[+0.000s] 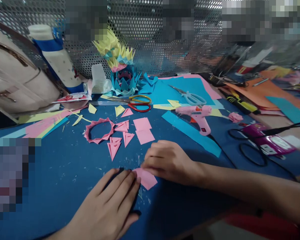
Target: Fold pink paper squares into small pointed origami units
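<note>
A small piece of pink paper (147, 179) lies on the blue tabletop between my hands. My left hand (112, 196) is stretched out flat, its fingertips resting on the paper's left edge. Curled fingers of my right hand (168, 161) close on the paper's upper edge; the fingertips are partly hidden. Just beyond sit two pink paper squares (143, 130), slightly overlapping. To their left are several folded pink triangles (113, 148) and a ring of joined pink folded pieces (99, 130).
Scissors with red and yellow handles (140, 102), light blue scissors (192, 97) and a pink glue gun (197, 116) lie farther back. A black cable runs right, near a purple pouch (267, 140). At the back stand a paper model (123, 78), a bottle (57, 60) and a bag (17, 73).
</note>
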Tool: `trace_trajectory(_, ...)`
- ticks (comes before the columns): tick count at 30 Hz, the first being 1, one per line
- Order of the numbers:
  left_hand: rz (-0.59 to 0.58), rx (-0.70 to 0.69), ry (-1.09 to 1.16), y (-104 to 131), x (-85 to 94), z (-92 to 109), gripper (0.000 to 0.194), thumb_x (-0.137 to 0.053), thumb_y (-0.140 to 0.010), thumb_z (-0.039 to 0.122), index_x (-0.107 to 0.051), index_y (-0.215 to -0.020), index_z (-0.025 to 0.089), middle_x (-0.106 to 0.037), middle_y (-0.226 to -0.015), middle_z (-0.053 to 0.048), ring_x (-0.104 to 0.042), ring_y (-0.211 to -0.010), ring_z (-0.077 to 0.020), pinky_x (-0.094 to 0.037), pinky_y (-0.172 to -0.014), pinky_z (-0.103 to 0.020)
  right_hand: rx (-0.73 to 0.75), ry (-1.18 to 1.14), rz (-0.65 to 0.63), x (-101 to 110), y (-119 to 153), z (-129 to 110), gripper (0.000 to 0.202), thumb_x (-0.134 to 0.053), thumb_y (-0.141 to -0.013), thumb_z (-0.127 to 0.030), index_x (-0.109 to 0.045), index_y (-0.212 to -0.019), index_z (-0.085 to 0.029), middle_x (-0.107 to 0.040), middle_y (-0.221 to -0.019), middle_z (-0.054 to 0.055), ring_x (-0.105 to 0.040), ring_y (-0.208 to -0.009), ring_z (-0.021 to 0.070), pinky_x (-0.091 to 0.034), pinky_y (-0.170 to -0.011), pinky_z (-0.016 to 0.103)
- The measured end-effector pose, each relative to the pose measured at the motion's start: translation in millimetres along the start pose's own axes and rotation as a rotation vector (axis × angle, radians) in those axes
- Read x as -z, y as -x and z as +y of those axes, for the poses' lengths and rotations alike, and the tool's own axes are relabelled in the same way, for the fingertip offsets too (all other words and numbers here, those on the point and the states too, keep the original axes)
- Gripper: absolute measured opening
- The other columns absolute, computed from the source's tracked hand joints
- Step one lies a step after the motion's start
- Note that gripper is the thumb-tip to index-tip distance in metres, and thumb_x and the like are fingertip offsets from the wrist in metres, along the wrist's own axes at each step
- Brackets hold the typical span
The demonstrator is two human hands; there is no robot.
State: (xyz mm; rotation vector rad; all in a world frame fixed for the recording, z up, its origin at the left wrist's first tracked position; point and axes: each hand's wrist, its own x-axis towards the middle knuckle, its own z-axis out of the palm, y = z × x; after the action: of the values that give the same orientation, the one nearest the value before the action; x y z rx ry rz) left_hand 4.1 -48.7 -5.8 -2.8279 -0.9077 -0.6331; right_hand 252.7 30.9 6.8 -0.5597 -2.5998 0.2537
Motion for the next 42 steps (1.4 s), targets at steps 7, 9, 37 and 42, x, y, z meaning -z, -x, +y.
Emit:
trace_trajectory(7,-0.009,-0.023,-0.021,-4.2,2.2,-0.9,0.047,-0.042,-0.104,0.048,-0.068,-0.123,0.014,-0.065,-0.133,-0.009,-0.055,-0.126,-0.0236,-0.012,-0.124,-0.039,0.114,0.177,-0.014,8.8,-1.6,-1.7,0.02,-0.047,-0.102,-0.018,-0.066,-0.094,-0.018,-0.069,-0.089,0.0,-0.052,-0.075,0.0137,-0.036,-0.068,0.031)
trace_trajectory(9,-0.009,-0.025,-0.018,-4.7,2.9,-1.0,0.047,-0.042,-0.105,0.048,-0.069,-0.122,0.013,-0.067,-0.132,-0.008,-0.056,-0.125,-0.0234,-0.011,-0.124,-0.039,0.151,0.207,-0.017,9.5,-1.9,-2.0,0.02,-0.047,-0.102,-0.016,-0.066,-0.095,-0.018,-0.069,-0.088,0.0,-0.052,-0.074,0.014,-0.036,-0.065,0.031)
trace_trajectory(37,0.022,0.018,-0.019,-7.2,6.8,1.5,0.046,-0.043,-0.104,0.047,-0.072,-0.118,0.014,-0.071,-0.125,-0.006,-0.06,-0.12,-0.0243,-0.014,-0.125,-0.039,0.179,0.22,-0.258,34.2,-4.4,-0.4,0.018,-0.05,-0.099,-0.024,-0.064,-0.089,-0.019,-0.061,-0.082,0.001,-0.045,-0.08,0.0178,-0.031,-0.069,0.036)
trace_trajectory(42,0.033,-0.012,-0.012,-6.1,6.7,1.1,0.046,-0.047,-0.103,0.047,-0.071,-0.121,0.012,-0.069,-0.127,-0.008,-0.058,-0.123,-0.0257,-0.014,-0.125,-0.041,0.167,0.209,-0.289,36.4,-2.3,0.7,0.016,-0.052,-0.098,-0.022,-0.063,-0.087,-0.019,-0.061,-0.085,0.002,-0.045,-0.082,0.0185,-0.03,-0.072,0.037)
